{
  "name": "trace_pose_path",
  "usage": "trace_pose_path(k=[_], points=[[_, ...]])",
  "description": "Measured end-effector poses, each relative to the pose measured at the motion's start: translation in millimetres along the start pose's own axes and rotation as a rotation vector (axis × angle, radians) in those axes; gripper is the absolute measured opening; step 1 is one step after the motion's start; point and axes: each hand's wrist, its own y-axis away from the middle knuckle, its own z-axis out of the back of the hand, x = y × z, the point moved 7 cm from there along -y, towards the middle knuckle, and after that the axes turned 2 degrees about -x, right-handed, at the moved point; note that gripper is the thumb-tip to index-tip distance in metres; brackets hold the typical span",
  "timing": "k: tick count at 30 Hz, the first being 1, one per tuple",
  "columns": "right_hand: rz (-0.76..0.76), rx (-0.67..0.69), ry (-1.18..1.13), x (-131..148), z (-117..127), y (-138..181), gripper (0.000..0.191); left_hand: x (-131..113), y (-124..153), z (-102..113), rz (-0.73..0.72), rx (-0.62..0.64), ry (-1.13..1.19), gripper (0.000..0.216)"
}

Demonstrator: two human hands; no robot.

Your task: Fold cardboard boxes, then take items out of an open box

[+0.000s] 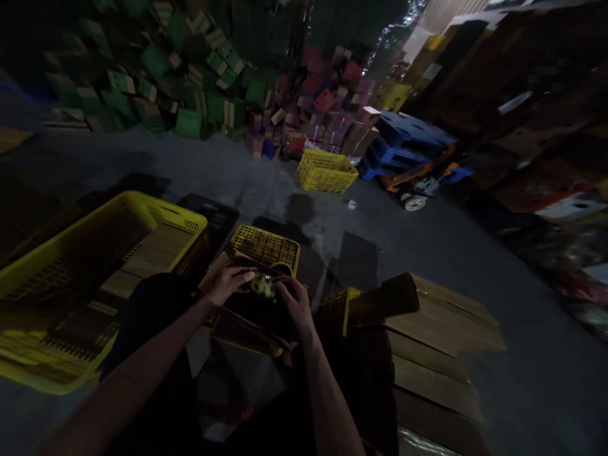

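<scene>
My left hand [228, 282] and my right hand [295, 300] meet in front of me, both closed around a small round yellowish-green object [263, 286] that I cannot make out in the dim light. They hover over an open cardboard box [247, 329] with its flaps spread. Just beyond the hands stands a small yellow plastic crate [266, 246]. My dark-clothed knee [152, 310] shows below the left forearm.
A large yellow crate [95, 278] holding flat cardboard sits to my left. Stacked cardboard boxes [427, 342] lie at my right. Farther off stand another yellow crate [327, 171], blue pallets [408, 136], and heaps of green and red cartons [213, 82] on a grey concrete floor.
</scene>
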Motion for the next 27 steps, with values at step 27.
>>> trace_pose_path(k=[27], points=[[0.022, -0.127, -0.082, -9, 14, -2, 0.027, 16, -2, -7, 0.172, 0.03, 0.232, 0.063]])
